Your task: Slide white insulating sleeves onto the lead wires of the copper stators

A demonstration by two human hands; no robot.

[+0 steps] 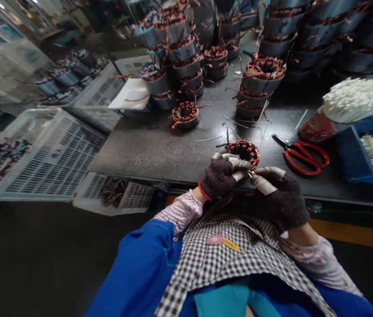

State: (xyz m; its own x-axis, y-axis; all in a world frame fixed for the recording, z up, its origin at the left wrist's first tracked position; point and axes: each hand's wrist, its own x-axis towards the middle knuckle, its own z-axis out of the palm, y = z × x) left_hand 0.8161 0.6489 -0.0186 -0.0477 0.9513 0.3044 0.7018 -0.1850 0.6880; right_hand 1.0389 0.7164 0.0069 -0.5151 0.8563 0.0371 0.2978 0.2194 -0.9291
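A motor stator (246, 152) with copper windings rests at the near edge of the dark workbench (153, 149). My left hand (222, 176), in a dark knit glove with taped fingertips, curls around the stator's near left side. My right hand (280, 193), gloved the same way, pinches at the stator's near right side with taped fingers pressed together; what they grip there is too small to make out.
Red-handled scissors (301, 156) lie right of the stator. A bundle of white ties (358, 99) and a blue bin (364, 158) stand at the right. Stacked stators (180, 48) fill the back. A lone stator (185, 114) sits mid-bench. White plastic crates (54, 158) stand left.
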